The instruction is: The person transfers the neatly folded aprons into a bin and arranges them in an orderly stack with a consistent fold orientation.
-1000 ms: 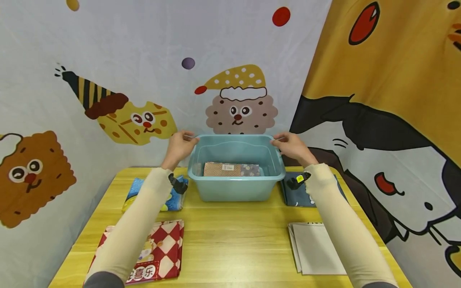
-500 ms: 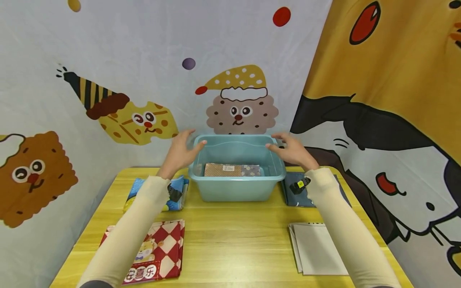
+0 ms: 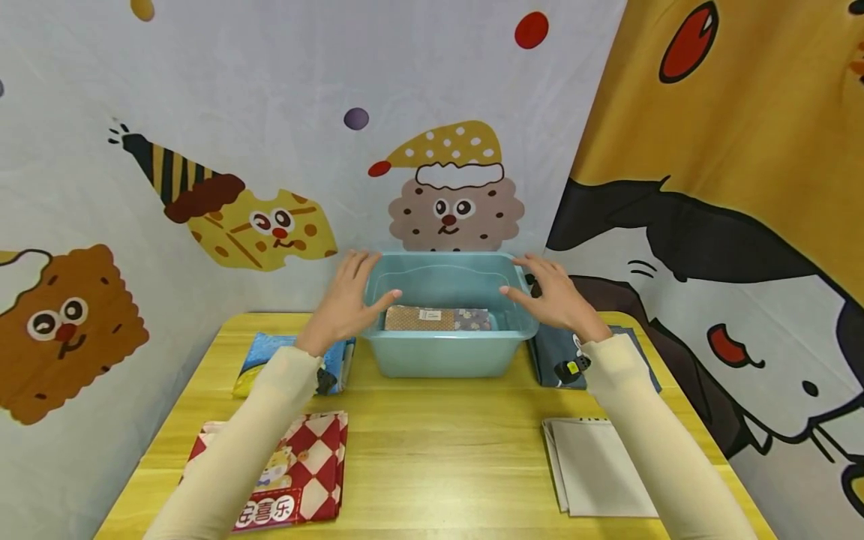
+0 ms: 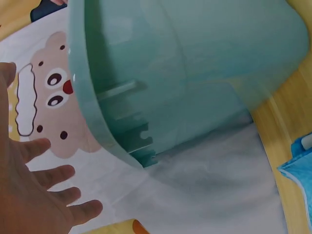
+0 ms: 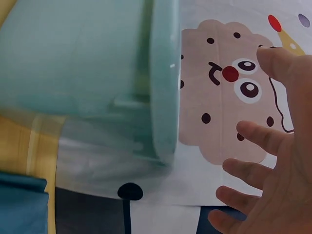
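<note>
A light teal plastic basin (image 3: 445,358) stands at the back of the table. Inside it lies a folded cloth (image 3: 418,319), part tan with dots and part grey with a floral print, bearing a white label. My left hand (image 3: 346,304) hovers at the basin's left end, fingers spread; the left wrist view shows its fingers (image 4: 53,176) apart from the rim. At the opposite end my right hand (image 3: 556,301) is spread too, and in the right wrist view its fingers (image 5: 251,173) are likewise off the rim. Neither hand holds anything.
On the wooden table (image 3: 439,450), a blue-and-yellow folded cloth (image 3: 270,346) and a red-and-white checked one (image 3: 322,465) lie left. A dark blue folded cloth (image 3: 550,366) and an off-white one (image 3: 601,469) lie right. A printed curtain (image 3: 270,90) hangs close behind the basin.
Both hands held the basin's rim at its ends a second ago; they have let go and their fingers have spread. The left hand has come slightly nearer and to the right. The basin looks unmoved.
</note>
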`<action>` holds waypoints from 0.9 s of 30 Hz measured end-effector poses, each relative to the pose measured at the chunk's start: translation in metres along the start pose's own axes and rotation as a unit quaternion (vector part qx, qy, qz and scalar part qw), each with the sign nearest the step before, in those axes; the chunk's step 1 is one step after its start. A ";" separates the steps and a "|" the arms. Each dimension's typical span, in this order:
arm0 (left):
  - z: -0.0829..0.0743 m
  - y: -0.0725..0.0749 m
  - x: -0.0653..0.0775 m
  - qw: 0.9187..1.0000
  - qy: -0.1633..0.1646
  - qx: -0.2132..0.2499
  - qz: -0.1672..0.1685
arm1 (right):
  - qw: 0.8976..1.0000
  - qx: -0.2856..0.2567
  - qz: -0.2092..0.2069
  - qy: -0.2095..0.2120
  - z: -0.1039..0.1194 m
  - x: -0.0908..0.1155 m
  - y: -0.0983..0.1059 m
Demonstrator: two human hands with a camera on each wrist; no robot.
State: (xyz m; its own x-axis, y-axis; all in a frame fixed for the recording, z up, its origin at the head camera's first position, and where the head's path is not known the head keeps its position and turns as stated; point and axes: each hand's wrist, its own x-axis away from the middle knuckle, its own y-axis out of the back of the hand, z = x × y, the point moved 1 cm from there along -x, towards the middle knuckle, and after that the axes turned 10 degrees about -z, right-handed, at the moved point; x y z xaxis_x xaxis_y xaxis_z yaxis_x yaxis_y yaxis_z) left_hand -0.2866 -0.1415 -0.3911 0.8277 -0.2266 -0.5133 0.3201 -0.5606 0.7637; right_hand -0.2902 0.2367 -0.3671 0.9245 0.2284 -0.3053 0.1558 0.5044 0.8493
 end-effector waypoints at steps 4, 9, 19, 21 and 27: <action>-0.007 -0.003 0.009 0.999 -0.030 -0.023 -0.003 | 1.000 0.024 -0.013 0.014 -0.003 0.008 -0.002; -0.018 -0.007 0.020 0.998 -0.057 -0.041 -0.006 | 0.999 0.040 -0.028 0.023 -0.004 0.017 -0.002; -0.037 -0.011 0.038 0.992 -0.120 -0.028 -0.026 | 0.997 0.057 -0.050 0.011 -0.008 0.039 0.000; -0.041 -0.012 0.042 0.991 -0.130 -0.022 -0.028 | 0.997 0.057 -0.053 0.011 -0.010 0.044 0.001; -0.053 -0.013 0.055 0.990 -0.141 -0.012 -0.029 | 0.997 0.051 -0.057 0.005 -0.016 0.055 0.004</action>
State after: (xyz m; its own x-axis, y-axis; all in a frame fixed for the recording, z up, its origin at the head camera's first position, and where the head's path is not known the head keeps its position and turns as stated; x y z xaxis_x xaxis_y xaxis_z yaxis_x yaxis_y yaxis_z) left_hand -0.2211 -0.1045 -0.4082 0.6476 -0.4100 -0.6423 0.3767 -0.5605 0.7375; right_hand -0.2444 0.2642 -0.3872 0.8948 0.1830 -0.4072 0.2957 0.4404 0.8477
